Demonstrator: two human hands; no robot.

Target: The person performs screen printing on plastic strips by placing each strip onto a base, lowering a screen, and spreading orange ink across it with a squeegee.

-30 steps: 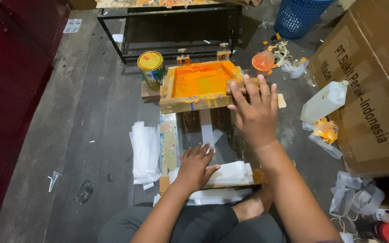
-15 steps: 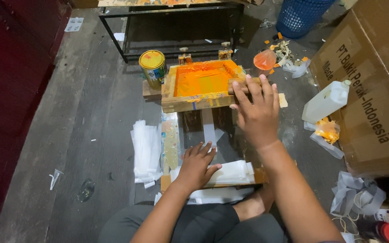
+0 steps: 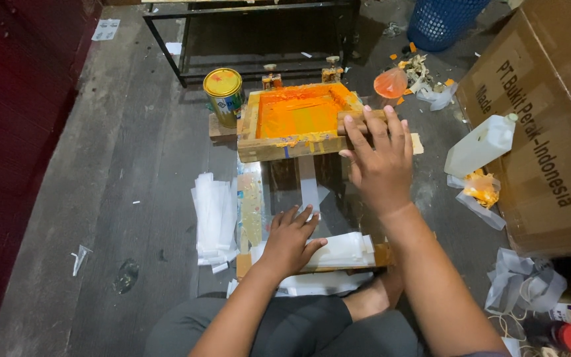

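**Hands at a screen-printing frame on a grey floor**

The frame (image 3: 299,122), a wooden rectangle whose mesh is flooded with orange ink, sits propped with its near edge raised. The right hand (image 3: 379,162) lies at the frame's right side, fingers spread and extended over a wooden squeegee handle (image 3: 358,119) that rests across the frame's right edge; whether the fingers grip the handle cannot be told. The left hand (image 3: 291,239) lies nearer the person than the frame, open and flat, palm down on a stack of clear bags (image 3: 338,251) on a board. A second pile of bags (image 3: 214,218) lies to the left of and nearer than the frame. A yellow-lidded can (image 3: 224,94) stands just beside the frame's left corner. Beyond the frame stands a black metal rack (image 3: 259,26). To the frame's right are a white jug (image 3: 480,144) and, farther right, a cardboard box (image 3: 550,119).
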